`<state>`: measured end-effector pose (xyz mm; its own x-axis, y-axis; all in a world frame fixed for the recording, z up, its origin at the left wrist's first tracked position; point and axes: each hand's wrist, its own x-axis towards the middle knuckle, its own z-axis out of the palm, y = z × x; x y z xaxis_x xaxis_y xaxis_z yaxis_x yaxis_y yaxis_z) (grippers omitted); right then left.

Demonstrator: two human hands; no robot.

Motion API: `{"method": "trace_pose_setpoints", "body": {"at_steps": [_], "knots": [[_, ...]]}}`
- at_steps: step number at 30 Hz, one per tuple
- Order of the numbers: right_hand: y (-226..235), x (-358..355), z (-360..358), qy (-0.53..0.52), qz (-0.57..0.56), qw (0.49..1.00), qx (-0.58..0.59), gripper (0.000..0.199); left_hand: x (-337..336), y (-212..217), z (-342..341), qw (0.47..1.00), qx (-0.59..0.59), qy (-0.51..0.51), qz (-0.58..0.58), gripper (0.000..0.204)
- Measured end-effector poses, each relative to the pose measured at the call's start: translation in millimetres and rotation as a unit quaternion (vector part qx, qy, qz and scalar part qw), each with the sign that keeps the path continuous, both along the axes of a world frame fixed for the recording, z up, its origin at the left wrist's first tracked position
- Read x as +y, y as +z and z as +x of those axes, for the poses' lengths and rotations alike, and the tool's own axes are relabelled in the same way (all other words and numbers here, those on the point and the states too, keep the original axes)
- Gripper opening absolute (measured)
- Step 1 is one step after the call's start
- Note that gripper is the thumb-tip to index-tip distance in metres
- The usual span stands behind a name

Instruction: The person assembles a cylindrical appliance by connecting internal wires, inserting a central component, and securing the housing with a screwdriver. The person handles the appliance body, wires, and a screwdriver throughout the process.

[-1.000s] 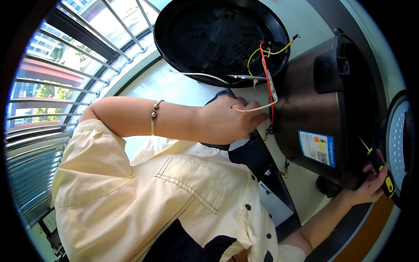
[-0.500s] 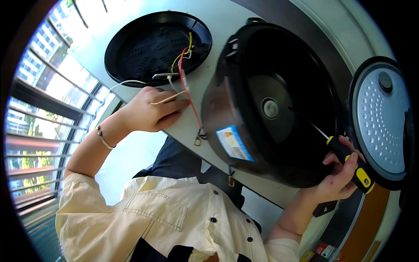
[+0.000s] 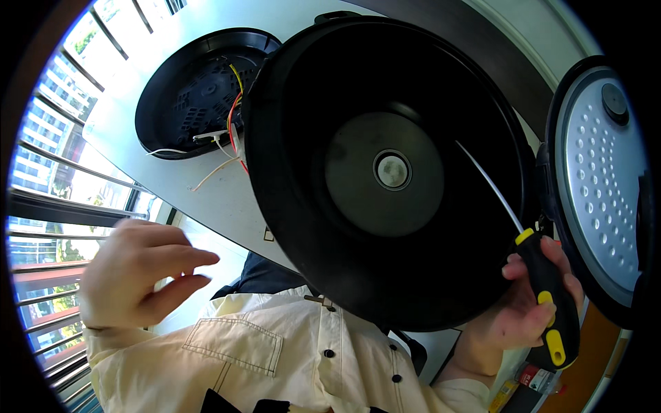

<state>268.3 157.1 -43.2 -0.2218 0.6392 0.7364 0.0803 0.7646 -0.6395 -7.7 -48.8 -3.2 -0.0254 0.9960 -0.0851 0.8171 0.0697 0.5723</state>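
Since the earlier frame the left hand [image 3: 141, 272] has left the wires [image 3: 231, 141], fingers loosely open, empty; right hand [image 3: 530, 303] grips the screwdriver [image 3: 544, 296]. Seat the tip squarely inside the cooker body [image 3: 392, 172].

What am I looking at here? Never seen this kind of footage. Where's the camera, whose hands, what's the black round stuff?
There is no robot here. A person wears a wide fisheye camera on the head, looking down at their own two bare hands, so straight edges bend near the rim. The cream buttoned shirt at the bottom is the wearer's own.

The big black round appliance body, like a rice cooker shell, fills the middle; you look into its dark inside, which has a small metal disc at the centre. Its hinged lid with a dimpled silver inner plate stands open on the right. On the white tabletop behind lies a separate black round base cover, joined to the body by red, yellow and white wires.

The right hand grips a black-and-yellow screwdriver, its shaft reaching into the body. The left hand is empty, raised off the table.
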Motion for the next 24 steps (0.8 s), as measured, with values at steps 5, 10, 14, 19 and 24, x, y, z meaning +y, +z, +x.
{"method": "trace_pose_setpoints", "body": {"at_steps": [5, 10, 14, 19, 24], "knots": [[3.3, 1.3, 9.4, 0.063, -0.040, 0.997, -0.012, 0.049, 35.3, 49.2, -19.2, 0.977, 0.090, -0.080, 0.176, 0.021], [-11.8, -29.5, -1.4, 0.130, -0.042, 0.989, -0.062, 0.048, 56.3, 47.9, -15.1, 0.960, 0.212, -0.165, 0.082, 0.025], [-23.0, -27.0, -8.5, 0.154, -0.060, 0.986, -0.029, 0.046, 104.1, 22.1, 18.5, 0.948, 0.270, -0.169, 0.025, 0.020], [-17.5, -19.3, 3.4, 0.195, -0.015, 0.977, -0.082, 0.055, 139.8, -14.1, 46.7, 0.930, 0.312, -0.195, 0.009, 0.039], [-19.3, -9.2, 9.2, 0.233, 0.016, 0.967, -0.106, 0.059, 156.5, -46.5, 78.6, 0.916, 0.387, -0.087, -0.063, 0.076]]}}
